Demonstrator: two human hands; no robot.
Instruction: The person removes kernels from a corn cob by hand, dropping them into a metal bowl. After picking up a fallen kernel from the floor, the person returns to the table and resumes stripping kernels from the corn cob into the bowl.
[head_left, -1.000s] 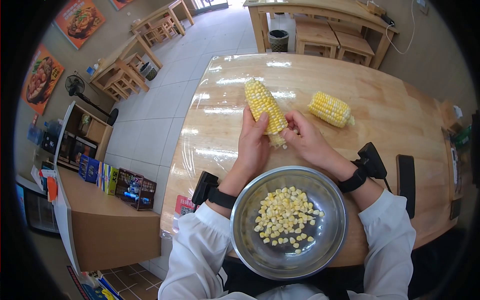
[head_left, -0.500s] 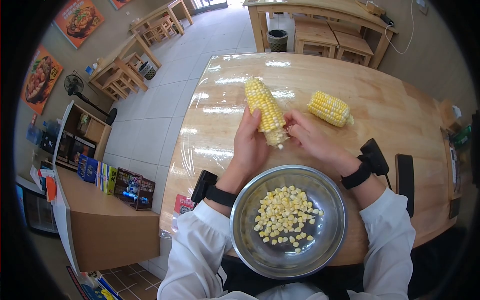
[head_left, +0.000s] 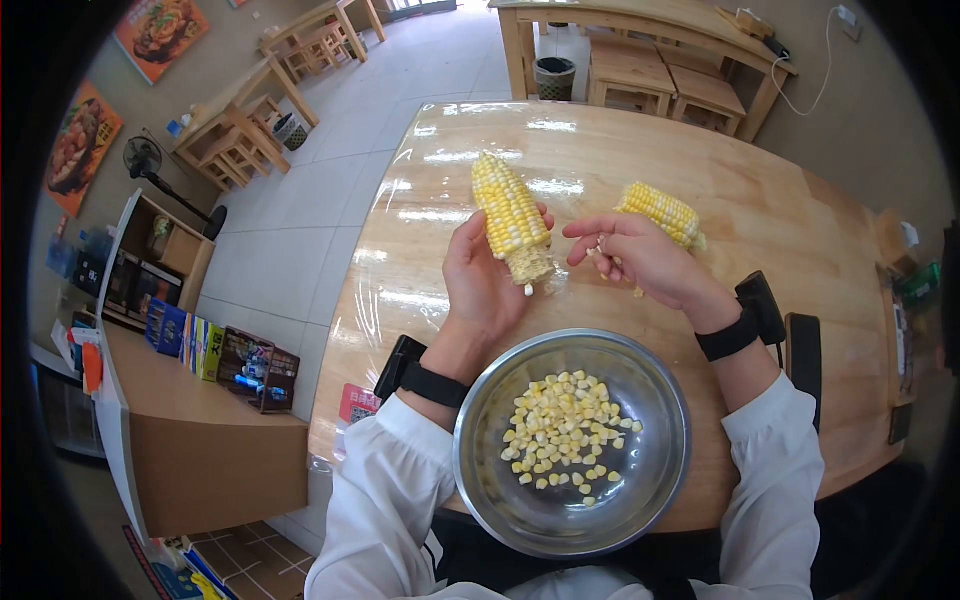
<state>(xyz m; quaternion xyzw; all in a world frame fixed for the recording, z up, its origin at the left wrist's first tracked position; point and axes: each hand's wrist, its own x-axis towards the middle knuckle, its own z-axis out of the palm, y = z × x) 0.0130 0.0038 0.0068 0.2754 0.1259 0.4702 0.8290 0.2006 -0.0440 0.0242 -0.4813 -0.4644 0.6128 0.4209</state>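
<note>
My left hand (head_left: 485,280) is wrapped around an ear of corn (head_left: 510,210), tilted above the table. Its lower end is stripped to the pale cob, with one loose kernel hanging there. To the right of the ear is my right hand (head_left: 640,255), apart from it, index finger stretched out and the other fingers curled around a few corn kernels (head_left: 598,246). Another kernel shows just below that hand. A second, shorter corn piece (head_left: 660,212) lies behind the right hand, partly covered by it. Loose kernels (head_left: 565,425) lie in the steel bowl (head_left: 655,480) close to my body.
The wooden table (head_left: 760,200) carries a dark phone-like slab (head_left: 803,360) at right and a red QR card (head_left: 358,403) at left. A tissue box (head_left: 897,240) stands at the right edge. Left of the table is a counter (head_left: 215,430) with booklets.
My right hand has pulled away from the cob to the right, with kernels in its fingers. The left hand has shifted slightly left with the ear.
</note>
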